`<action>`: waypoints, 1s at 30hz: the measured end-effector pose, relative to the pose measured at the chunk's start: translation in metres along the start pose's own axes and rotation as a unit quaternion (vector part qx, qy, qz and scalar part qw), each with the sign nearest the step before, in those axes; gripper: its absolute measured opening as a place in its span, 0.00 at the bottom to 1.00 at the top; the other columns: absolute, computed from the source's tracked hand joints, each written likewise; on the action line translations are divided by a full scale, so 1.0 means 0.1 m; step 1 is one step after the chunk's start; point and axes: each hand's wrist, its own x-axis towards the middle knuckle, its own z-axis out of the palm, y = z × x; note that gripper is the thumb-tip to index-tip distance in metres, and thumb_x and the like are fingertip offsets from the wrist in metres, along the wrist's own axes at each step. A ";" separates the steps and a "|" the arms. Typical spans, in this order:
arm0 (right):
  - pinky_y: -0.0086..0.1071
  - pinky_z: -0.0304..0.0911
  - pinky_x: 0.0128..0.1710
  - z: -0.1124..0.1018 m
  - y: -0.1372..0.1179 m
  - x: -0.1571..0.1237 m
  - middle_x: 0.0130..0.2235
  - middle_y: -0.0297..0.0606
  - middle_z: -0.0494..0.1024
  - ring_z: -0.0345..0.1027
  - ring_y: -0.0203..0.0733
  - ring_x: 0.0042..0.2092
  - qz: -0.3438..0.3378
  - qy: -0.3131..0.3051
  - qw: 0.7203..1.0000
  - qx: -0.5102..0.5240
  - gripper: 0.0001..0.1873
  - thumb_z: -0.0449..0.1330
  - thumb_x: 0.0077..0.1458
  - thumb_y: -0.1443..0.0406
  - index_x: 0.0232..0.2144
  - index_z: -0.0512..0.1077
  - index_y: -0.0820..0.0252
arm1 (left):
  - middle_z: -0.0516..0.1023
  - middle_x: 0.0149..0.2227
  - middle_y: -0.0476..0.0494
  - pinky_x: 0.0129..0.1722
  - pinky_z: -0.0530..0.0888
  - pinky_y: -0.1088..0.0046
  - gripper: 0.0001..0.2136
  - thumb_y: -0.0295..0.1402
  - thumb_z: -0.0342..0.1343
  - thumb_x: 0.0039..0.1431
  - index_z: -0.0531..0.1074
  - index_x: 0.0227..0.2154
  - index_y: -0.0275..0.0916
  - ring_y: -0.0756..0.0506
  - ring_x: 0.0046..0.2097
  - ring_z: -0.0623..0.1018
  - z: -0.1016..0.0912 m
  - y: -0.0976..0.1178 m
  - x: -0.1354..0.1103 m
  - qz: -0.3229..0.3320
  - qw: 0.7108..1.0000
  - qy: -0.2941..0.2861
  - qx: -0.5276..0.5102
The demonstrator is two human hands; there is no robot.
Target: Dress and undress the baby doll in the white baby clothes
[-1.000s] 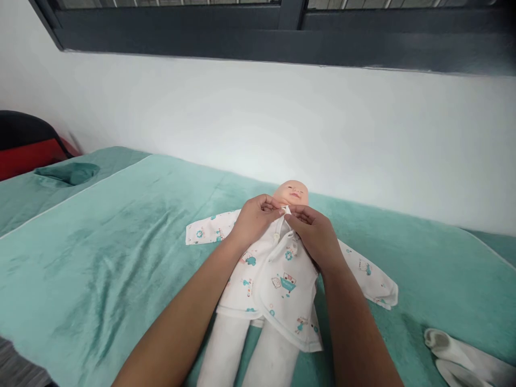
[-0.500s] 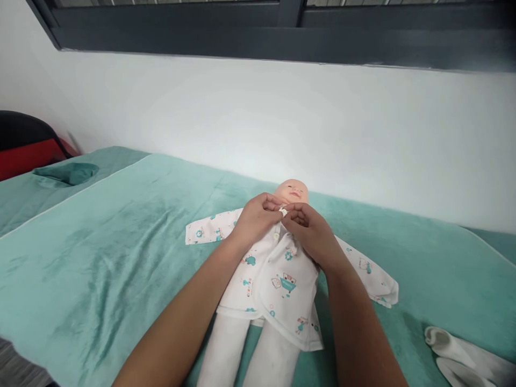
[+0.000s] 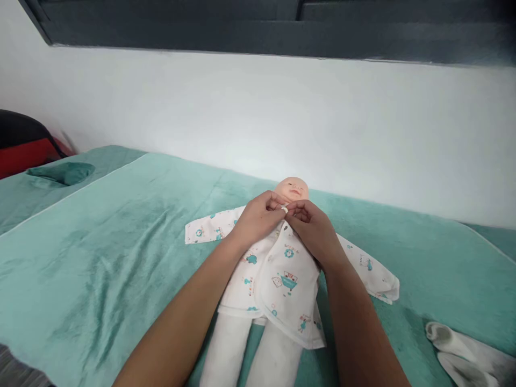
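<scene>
A baby doll (image 3: pixel 292 188) lies on its back, its head towards the wall. It wears a white printed baby shirt (image 3: pixel 288 301) with long sleeves spread to both sides, and white trousers (image 3: pixel 272 365). At the neckline my left hand (image 3: pixel 263 216) pinches the shirt's collar edge between thumb and fingers. My right hand (image 3: pixel 310 223) grips the other edge of the collar, its fingertips meeting the left ones. A small white fastening shows between the fingertips, partly covered by them. The front panels overlap down the chest.
A green sheet (image 3: pixel 100 258) with soft folds covers the surface. White socks or small garments (image 3: pixel 467 349) lie at the lower right. A red and black chair (image 3: pixel 30 145) stands at the far left. Behind runs a white wall (image 3: pixel 242 113) under a dark window frame (image 3: pixel 242 32).
The right front panel now lies flatter across the chest, covering a button seen earlier below the collar. Both hands stay at the neckline. The view has tilted slightly down.
</scene>
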 end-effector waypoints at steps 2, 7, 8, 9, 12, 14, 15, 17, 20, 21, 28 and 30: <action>0.33 0.60 0.35 0.00 -0.01 0.00 0.35 0.32 0.76 0.68 0.38 0.35 -0.003 -0.004 1.000 0.002 0.13 0.63 0.51 0.57 0.39 0.74 0.54 | 0.78 0.37 0.48 0.38 0.71 0.72 0.08 0.35 0.59 0.55 0.73 0.38 0.41 0.47 0.39 0.77 -0.01 -0.01 0.00 0.000 1.000 -0.006 -0.020; 0.32 0.60 0.35 0.00 -0.04 -0.02 0.36 0.32 0.75 0.66 0.37 0.34 0.001 0.012 1.000 -0.007 0.12 0.64 0.50 0.59 0.38 0.73 0.54 | 0.78 0.39 0.46 0.40 0.71 0.72 0.12 0.28 0.63 0.49 0.73 0.39 0.40 0.47 0.40 0.77 -0.04 -0.05 0.04 -0.007 0.995 -0.034 -0.094; 0.32 0.59 0.34 0.00 -0.04 -0.02 0.35 0.31 0.75 0.65 0.37 0.33 0.005 0.015 1.000 -0.013 0.12 0.64 0.49 0.59 0.38 0.73 0.54 | 0.78 0.40 0.46 0.40 0.71 0.71 0.13 0.27 0.62 0.48 0.73 0.39 0.40 0.47 0.41 0.77 -0.04 -0.06 0.05 -0.009 0.994 -0.042 -0.102; 0.32 0.58 0.33 0.00 -0.04 -0.02 0.35 0.31 0.74 0.64 0.36 0.32 0.008 0.017 1.000 -0.019 0.12 0.64 0.49 0.60 0.38 0.73 0.54 | 0.78 0.40 0.46 0.40 0.71 0.71 0.13 0.27 0.62 0.48 0.73 0.39 0.40 0.47 0.41 0.77 -0.03 -0.06 0.05 -0.010 0.993 -0.047 -0.104; 0.31 0.56 0.31 0.01 -0.01 -0.01 0.33 0.30 0.74 0.62 0.35 0.30 0.005 0.024 1.000 -0.016 0.11 0.62 0.48 0.62 0.38 0.73 0.54 | 0.76 0.38 0.47 0.38 0.69 0.73 0.12 0.26 0.58 0.50 0.73 0.39 0.40 0.48 0.38 0.75 0.00 -0.08 0.06 -0.002 0.998 -0.017 -0.062; 0.31 0.56 0.30 0.00 0.00 0.00 0.31 0.29 0.73 0.61 0.34 0.28 0.003 0.037 0.999 0.009 0.12 0.61 0.48 0.63 0.38 0.73 0.53 | 0.74 0.35 0.49 0.36 0.67 0.73 0.10 0.27 0.56 0.51 0.73 0.38 0.40 0.49 0.35 0.73 0.01 -0.08 0.06 0.008 1.000 0.022 -0.016; 0.31 0.57 0.30 -0.01 0.00 0.00 0.30 0.29 0.72 0.61 0.34 0.28 0.003 0.045 0.999 0.024 0.12 0.61 0.49 0.62 0.39 0.73 0.53 | 0.74 0.34 0.49 0.35 0.67 0.73 0.09 0.28 0.56 0.52 0.73 0.38 0.40 0.50 0.34 0.72 0.00 -0.06 0.05 0.013 0.999 0.036 0.004; 0.31 0.58 0.30 -0.04 -0.05 -0.03 0.28 0.29 0.72 0.62 0.35 0.28 0.007 0.055 0.998 0.037 0.10 0.61 0.50 0.60 0.37 0.72 0.53 | 0.73 0.33 0.50 0.34 0.66 0.74 0.06 0.32 0.56 0.54 0.73 0.36 0.39 0.50 0.33 0.71 -0.06 -0.01 0.01 0.012 0.999 0.029 0.027; 0.32 0.57 0.28 -0.11 -0.21 -0.13 0.25 0.30 0.70 0.63 0.37 0.28 0.021 0.020 0.998 -0.056 0.12 0.60 0.53 0.54 0.29 0.70 0.55 | 0.72 0.30 0.50 0.29 0.64 0.74 0.07 0.37 0.56 0.57 0.73 0.33 0.39 0.50 0.30 0.69 -0.23 0.10 -0.07 -0.006 0.996 -0.060 0.061; 0.32 0.56 0.27 -0.13 -0.27 -0.18 0.25 0.31 0.70 0.62 0.37 0.27 0.026 -0.007 0.994 -0.105 0.15 0.59 0.54 0.51 0.27 0.69 0.55 | 0.73 0.30 0.50 0.29 0.64 0.74 0.08 0.38 0.56 0.57 0.73 0.32 0.39 0.50 0.30 0.70 -0.29 0.14 -0.10 -0.006 0.992 -0.097 0.077; 0.32 0.50 0.23 -0.10 -0.49 -0.35 0.25 0.31 0.72 0.60 0.37 0.27 0.021 -0.090 0.950 -0.299 0.12 0.57 0.54 0.56 0.23 0.65 0.55 | 0.77 0.40 0.48 0.36 0.68 0.74 0.07 0.34 0.58 0.56 0.76 0.36 0.41 0.48 0.38 0.74 -0.51 0.25 -0.17 0.041 0.958 -0.243 0.144; 0.32 0.47 0.22 -0.12 -0.47 -0.34 0.23 0.31 0.69 0.56 0.36 0.25 0.021 -0.093 0.947 -0.308 0.12 0.54 0.54 0.59 0.22 0.62 0.56 | 0.76 0.41 0.48 0.37 0.69 0.73 0.07 0.35 0.60 0.54 0.77 0.36 0.41 0.48 0.39 0.74 -0.50 0.26 -0.17 0.052 0.952 -0.251 0.165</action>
